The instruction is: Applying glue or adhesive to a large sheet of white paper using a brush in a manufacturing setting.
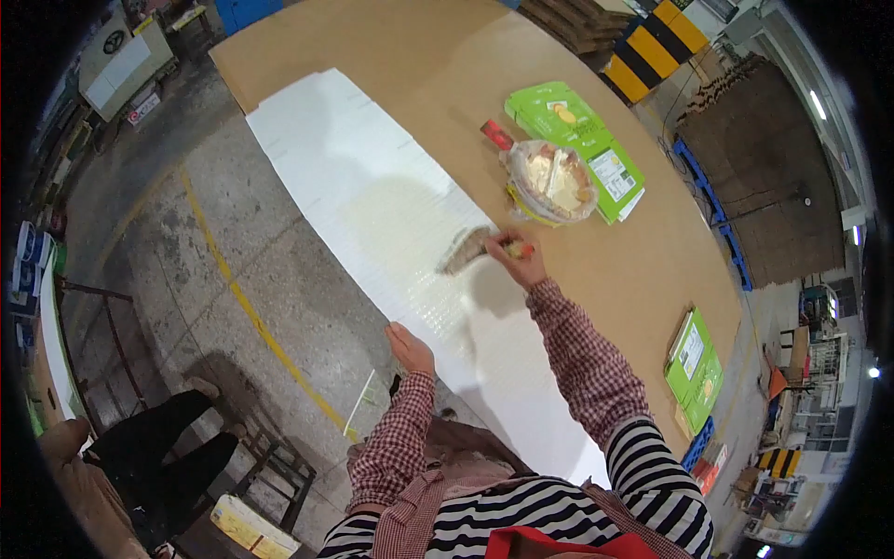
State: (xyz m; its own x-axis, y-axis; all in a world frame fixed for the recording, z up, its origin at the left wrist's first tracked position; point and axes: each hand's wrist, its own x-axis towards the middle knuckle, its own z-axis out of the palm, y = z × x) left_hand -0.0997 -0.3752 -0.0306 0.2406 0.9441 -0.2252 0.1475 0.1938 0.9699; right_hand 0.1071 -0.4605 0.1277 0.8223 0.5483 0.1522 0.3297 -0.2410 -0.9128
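In my right hand (520,261) is a wide brush (466,250) with a red and yellow handle. Its bristles lie on a long white corrugated sheet (345,158), where a wet, shiny patch spreads around and below them. My left hand (411,350) is at the sheet's left edge, fingers stretched out; whether it presses on the edge is hard to tell. Beyond my right hand stands a plastic-lined bucket (551,186) of cream-coloured paste, with a pale stick across it and a red handle (497,135) at its rim.
Green printed cartons lie flat behind the bucket (549,104); another green stack (694,368) sits at the right edge of the brown board (633,279). At lower left a person in black trousers (154,456) is near a dark metal stand (279,470). Brown sheets (764,177) are stacked far right.
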